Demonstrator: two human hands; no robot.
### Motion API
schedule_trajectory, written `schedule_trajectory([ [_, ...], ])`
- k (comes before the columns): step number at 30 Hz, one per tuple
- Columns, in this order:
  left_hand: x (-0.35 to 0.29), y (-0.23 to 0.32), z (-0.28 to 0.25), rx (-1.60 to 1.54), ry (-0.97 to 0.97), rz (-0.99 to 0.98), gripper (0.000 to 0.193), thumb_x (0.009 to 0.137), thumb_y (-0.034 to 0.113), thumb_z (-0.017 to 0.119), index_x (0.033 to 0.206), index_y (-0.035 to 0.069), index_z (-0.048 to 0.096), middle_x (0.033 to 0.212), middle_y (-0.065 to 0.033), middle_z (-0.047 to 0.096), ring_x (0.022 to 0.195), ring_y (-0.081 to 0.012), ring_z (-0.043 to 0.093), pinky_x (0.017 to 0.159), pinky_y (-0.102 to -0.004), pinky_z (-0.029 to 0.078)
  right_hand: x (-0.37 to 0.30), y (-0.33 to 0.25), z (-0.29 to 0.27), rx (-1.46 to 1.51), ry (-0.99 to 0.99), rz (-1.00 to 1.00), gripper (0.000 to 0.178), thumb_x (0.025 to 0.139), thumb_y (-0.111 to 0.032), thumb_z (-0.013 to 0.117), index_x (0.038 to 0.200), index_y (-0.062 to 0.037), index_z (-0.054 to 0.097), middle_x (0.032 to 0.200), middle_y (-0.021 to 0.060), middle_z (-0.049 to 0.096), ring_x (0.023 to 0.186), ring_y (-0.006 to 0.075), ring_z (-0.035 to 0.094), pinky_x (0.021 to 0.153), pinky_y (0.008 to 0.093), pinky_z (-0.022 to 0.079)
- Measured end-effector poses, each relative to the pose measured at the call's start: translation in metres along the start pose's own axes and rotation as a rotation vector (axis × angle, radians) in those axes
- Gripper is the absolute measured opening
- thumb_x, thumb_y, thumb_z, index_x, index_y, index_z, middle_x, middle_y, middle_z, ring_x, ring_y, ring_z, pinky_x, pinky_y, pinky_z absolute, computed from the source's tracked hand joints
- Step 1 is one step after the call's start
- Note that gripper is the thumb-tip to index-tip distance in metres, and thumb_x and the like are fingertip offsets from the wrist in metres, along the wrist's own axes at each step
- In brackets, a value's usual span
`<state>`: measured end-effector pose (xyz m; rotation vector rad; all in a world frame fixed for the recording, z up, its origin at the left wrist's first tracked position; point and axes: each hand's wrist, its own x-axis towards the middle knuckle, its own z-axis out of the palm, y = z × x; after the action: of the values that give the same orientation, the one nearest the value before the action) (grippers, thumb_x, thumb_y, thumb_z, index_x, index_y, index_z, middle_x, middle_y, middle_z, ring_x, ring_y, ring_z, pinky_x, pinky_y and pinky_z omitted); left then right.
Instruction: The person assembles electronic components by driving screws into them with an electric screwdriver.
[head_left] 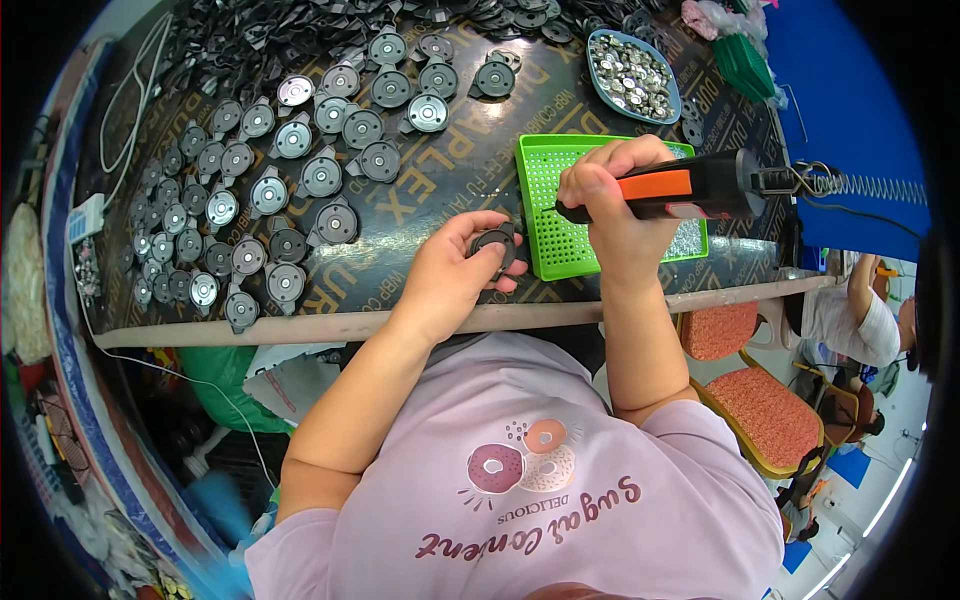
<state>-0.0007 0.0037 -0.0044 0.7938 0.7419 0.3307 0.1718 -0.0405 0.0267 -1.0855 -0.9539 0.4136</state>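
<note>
In my left hand (455, 265) is a round black plastic part (493, 240), pinched between thumb and fingers just left of a green perforated tray (525, 185). My right hand (622, 200) is wrapped round a black and orange electric screwdriver (690, 187), held sideways over the tray. Its far end is linked to a coiled spring (870, 187) on the right. Small shiny pieces, perhaps screws, lie in the tray's right part (688, 238), partly hidden by my right hand and the screwdriver. Several black parts with metal discs (335, 222) lie spread out left of my left hand.
A blue bowl (591, 75) of small round metal pieces stands behind the green tray. Loose black parts (250, 40) are heaped along the table's far side. A dark green basket (742, 68) sits at the far right. A white cable (135, 110) runs down the left side. Orange chairs (765, 415) and another person (850, 320) are at right.
</note>
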Motion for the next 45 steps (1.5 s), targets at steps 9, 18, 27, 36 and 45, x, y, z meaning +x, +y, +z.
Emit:
schedule_trajectory([
  [9, 0.001, 0.002, -0.002, -0.029, -0.001, -0.033, 0.038, 0.092, 0.003, 0.052, 0.129, -0.003, 0.044, 0.111, -0.0136, 0.061, 0.091, -0.0202, 0.066, 0.072, -0.0284, 0.057, 0.005, -0.039, 0.011, 0.416, -0.125, -0.010, 0.024, 0.081, 0.007, 0.063, 0.087, -0.0049, 0.043, 0.065, 0.0076, 0.055, 0.053, 0.0177, 0.053, 0.054, 0.0326, 0.050],
  [18, 0.000, 0.005, 0.000, -0.036, -0.004, -0.051, 0.039, 0.092, 0.004, 0.052, 0.128, -0.006, 0.044, 0.108, -0.0138, 0.061, 0.090, -0.0201, 0.066, 0.072, -0.0279, 0.058, -0.006, -0.031, 0.028, 0.351, -0.163, 0.031, 0.027, 0.077, 0.006, 0.069, 0.082, -0.0054, 0.045, 0.066, 0.0063, 0.056, 0.055, 0.0137, 0.055, 0.057, 0.0305, 0.051],
  [27, 0.000, 0.007, 0.000, -0.062, 0.001, -0.045, 0.038, 0.091, 0.003, 0.053, 0.127, -0.007, 0.044, 0.108, -0.0140, 0.059, 0.087, -0.0201, 0.066, 0.067, -0.0265, 0.058, -0.010, -0.030, 0.032, 0.321, -0.178, 0.043, 0.029, 0.076, 0.004, 0.071, 0.082, -0.0053, 0.044, 0.066, 0.0054, 0.054, 0.054, 0.0128, 0.053, 0.057, 0.0284, 0.050],
  [36, -0.002, 0.008, 0.004, -0.023, 0.036, -0.016, 0.037, 0.091, 0.003, 0.052, 0.126, -0.007, 0.045, 0.107, -0.0139, 0.060, 0.086, -0.0197, 0.067, 0.068, -0.0268, 0.057, -0.013, -0.030, 0.033, 0.236, -0.255, 0.010, 0.027, 0.083, -0.006, 0.070, 0.087, -0.0067, 0.043, 0.066, 0.0072, 0.052, 0.056, 0.0178, 0.052, 0.057, 0.0343, 0.048],
  [45, -0.003, 0.006, 0.004, -0.021, 0.062, -0.023, 0.035, 0.092, 0.003, 0.052, 0.125, -0.006, 0.046, 0.105, -0.0136, 0.061, 0.085, -0.0183, 0.067, 0.069, -0.0264, 0.057, -0.021, -0.027, 0.039, 0.197, -0.168, -0.008, 0.033, 0.076, 0.005, 0.072, 0.087, -0.0056, 0.044, 0.070, 0.0066, 0.057, 0.060, 0.0145, 0.057, 0.059, 0.0279, 0.050],
])
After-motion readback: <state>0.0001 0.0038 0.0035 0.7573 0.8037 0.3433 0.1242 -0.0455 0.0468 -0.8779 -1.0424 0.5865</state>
